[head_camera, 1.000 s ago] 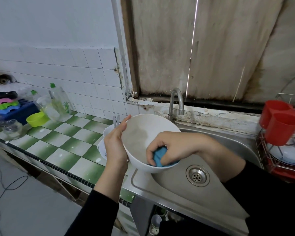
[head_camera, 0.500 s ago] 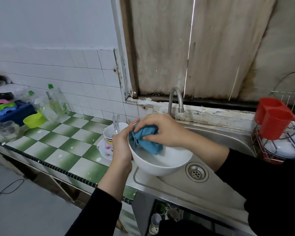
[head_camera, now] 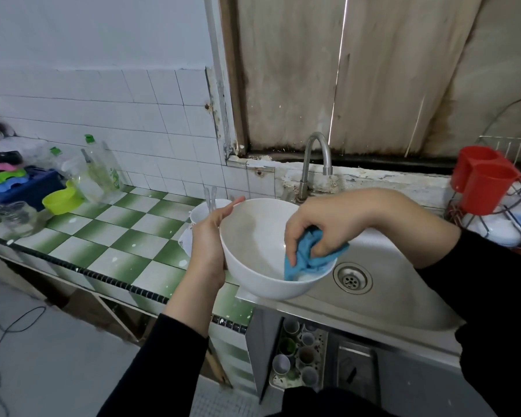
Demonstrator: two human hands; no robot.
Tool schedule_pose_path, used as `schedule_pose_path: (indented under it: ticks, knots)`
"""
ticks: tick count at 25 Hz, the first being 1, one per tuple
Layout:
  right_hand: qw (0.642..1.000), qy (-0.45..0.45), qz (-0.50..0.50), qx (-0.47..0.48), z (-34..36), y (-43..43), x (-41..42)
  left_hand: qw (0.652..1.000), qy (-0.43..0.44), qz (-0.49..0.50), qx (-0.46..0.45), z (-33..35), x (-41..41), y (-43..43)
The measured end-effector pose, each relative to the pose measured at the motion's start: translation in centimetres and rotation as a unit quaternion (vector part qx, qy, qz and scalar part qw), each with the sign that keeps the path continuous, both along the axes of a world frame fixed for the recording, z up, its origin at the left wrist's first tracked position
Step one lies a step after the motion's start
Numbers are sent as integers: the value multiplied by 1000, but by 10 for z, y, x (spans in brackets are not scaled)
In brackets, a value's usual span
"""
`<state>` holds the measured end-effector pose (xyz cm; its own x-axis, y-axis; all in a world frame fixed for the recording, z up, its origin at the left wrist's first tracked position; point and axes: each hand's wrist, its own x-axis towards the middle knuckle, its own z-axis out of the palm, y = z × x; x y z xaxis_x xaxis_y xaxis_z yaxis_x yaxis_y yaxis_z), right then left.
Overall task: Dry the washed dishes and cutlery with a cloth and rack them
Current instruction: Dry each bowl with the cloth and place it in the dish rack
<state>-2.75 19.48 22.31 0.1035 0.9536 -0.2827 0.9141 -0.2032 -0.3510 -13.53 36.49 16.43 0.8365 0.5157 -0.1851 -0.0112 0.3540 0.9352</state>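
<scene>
A large white bowl [head_camera: 253, 245] is held tilted toward me over the sink's front left corner. My left hand [head_camera: 209, 242] holds its left side, fingers straight along the outer wall and thumb at the rim. My right hand [head_camera: 322, 225] grips a bunched blue cloth [head_camera: 306, 260] and presses it against the inside of the bowl at its right rim. Behind my left hand, a smaller white bowl [head_camera: 203, 213] with clear cutlery [head_camera: 210, 198] standing in it sits on stacked dishes on the counter. The wire dish rack [head_camera: 512, 206] at the far right holds white plates.
Two red cups [head_camera: 483, 183] hang on the rack's left side. The steel sink [head_camera: 382, 284] with its drain and tap [head_camera: 315, 164] lies under my right arm. On the green checked counter [head_camera: 109, 236], far left, stand bottles, a yellow-green bowl [head_camera: 62, 201], a glass jar and a blue crate.
The cloth has moved from the bowl's left far rim to its right inner side. The bowl has tilted more toward me. My left hand keeps its hold.
</scene>
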Motion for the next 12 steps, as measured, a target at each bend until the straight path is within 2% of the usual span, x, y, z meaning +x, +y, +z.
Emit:
schedule_pose_path:
  ticks: [3,6,8,12]
  knots:
    - [986,-125,1,109,-12,4,2,998,41,-47,5,-3,-4,-1]
    - [968,-132,14,212,-22,5,-2,992,57,-110,-30,-1,-7,-2]
    - [972,-128,-1,197,-23,2,-8,989,62,-127,-50,-1,-9,-1]
    - [987,-103,-110,55,-13,-14,-10,992,74,-88,-44,-4,-8,-2]
